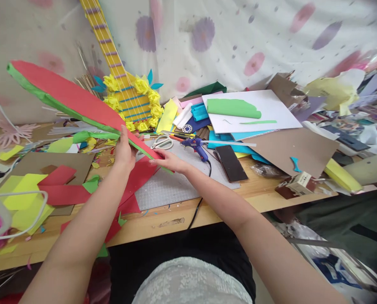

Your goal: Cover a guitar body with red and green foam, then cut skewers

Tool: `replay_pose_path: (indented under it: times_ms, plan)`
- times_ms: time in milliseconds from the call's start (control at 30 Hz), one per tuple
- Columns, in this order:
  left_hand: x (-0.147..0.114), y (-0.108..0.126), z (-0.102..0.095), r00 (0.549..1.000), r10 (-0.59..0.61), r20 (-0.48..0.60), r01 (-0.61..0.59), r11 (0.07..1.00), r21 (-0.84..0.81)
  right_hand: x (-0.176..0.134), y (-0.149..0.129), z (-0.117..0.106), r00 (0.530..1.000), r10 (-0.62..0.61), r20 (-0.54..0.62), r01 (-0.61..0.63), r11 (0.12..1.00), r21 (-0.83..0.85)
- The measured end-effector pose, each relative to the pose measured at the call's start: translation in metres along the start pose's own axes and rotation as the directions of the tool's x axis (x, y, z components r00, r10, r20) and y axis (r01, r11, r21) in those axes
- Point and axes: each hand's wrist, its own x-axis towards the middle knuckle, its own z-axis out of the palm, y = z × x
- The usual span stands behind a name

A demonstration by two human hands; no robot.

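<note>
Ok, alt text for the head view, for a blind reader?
A person's left hand and right hand hold a long red, green-edged board above a cluttered table. A glue gun and phone lie nearby; a yellow guitar-shaped craft stands behind.

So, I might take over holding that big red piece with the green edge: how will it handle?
The red piece is probably stiff: its far end juts well past the left hand without visibly sagging. It looks broad but thin, so perhaps light for its size. The wrinkled green edging could crease if squeezed.
</note>
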Motion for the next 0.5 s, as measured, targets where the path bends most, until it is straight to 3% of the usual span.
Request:
replay_pose_path:
  times_ms: [133,333,433,500]
  plan:
    - [-0.008,-0.011,-0.013,0.977,-0.117,0.179,0.105,0.992,0.074,-0.003,0.006,-0.010,0.999,0.036,0.026,-0.034,0.998,-0.053]
    - [-0.006,-0.024,-0.032,0.996,-0.013,0.093,-0.006,0.980,0.198,-0.002,0.011,-0.010,0.998,0.024,0.057,-0.009,0.967,-0.255]
    - [-0.004,-0.020,-0.039,0.967,-0.039,0.250,-0.054,0.933,0.357,-0.003,0.013,-0.008,0.999,0.037,-0.006,-0.036,0.947,-0.319]
    - [-0.003,-0.018,-0.045,0.941,-0.060,0.333,-0.131,0.843,0.522,-0.003,0.014,-0.010,0.994,0.076,-0.075,-0.096,0.943,-0.320]
